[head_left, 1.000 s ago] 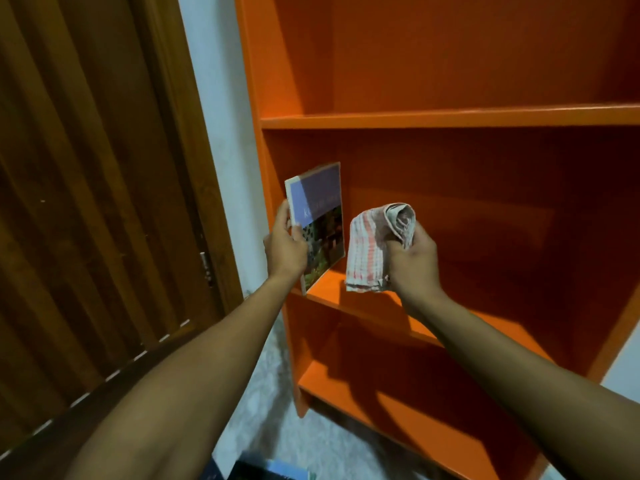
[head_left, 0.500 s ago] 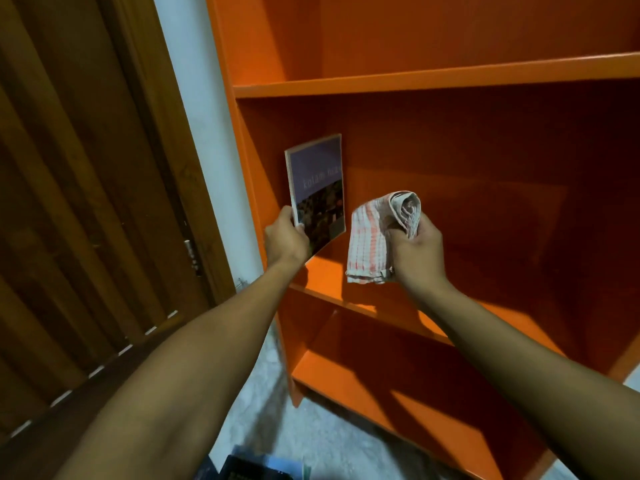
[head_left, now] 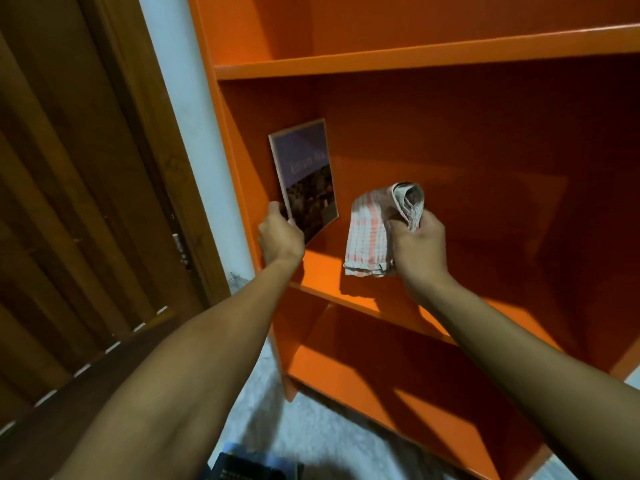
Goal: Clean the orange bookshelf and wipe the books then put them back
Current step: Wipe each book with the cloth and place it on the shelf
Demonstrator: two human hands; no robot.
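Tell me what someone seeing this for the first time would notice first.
The bright orange bookshelf fills the right side, its visible shelves bare. At the middle shelf's left end, the left hand stands a purple-covered book upright beside the side panel. Just right of it, the right hand clutches a checked cloth above that shelf.

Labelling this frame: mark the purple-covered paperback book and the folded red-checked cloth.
purple-covered paperback book (head_left: pixel 304 174), head view, middle of front cover.
folded red-checked cloth (head_left: pixel 369 237), head view, hanging flat part.
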